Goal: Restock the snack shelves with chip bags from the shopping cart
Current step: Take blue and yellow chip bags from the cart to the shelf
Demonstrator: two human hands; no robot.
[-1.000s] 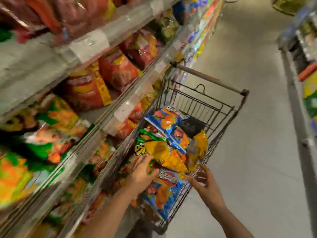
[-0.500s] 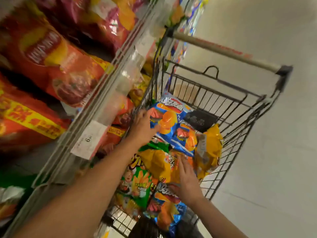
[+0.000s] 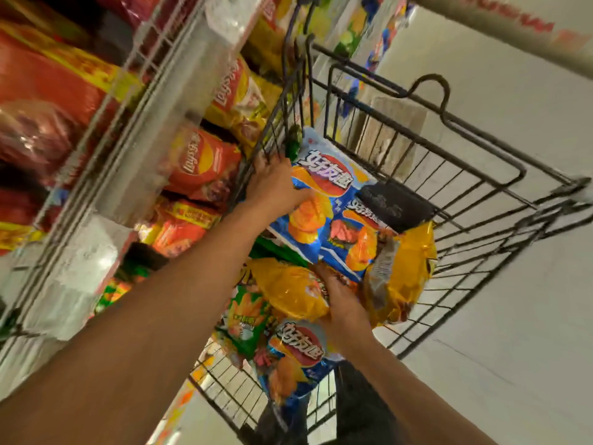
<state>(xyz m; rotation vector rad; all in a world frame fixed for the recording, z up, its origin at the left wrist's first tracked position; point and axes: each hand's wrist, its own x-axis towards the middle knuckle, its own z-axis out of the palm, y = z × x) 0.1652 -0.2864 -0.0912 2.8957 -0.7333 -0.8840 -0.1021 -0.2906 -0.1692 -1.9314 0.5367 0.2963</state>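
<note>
A black wire shopping cart (image 3: 481, 175) holds several chip bags. On top of the pile lies a blue chip bag (image 3: 324, 200). My left hand (image 3: 276, 184) grips its left edge by the cart's side wall, thumb across the front. My right hand (image 3: 340, 297) reaches between a yellow bag (image 3: 288, 287) and another yellow bag (image 3: 404, 268), its fingertips tucked under the blue bag's lower edge. A green bag (image 3: 247, 319) and another blue bag (image 3: 295, 358) lie lower in the cart.
Snack shelves (image 3: 154, 101) run close along the cart's left, stocked with red chip bags (image 3: 199, 162) and yellow ones. A black pouch (image 3: 391, 203) lies in the cart. The cart handle (image 3: 500, 24) crosses the top right. Pale floor (image 3: 513, 316) lies to the right.
The view has closed in on the cart. My left hand went from the green bag to the top blue bag's edge. My right hand came off the cart rim into the pile, under that bag.
</note>
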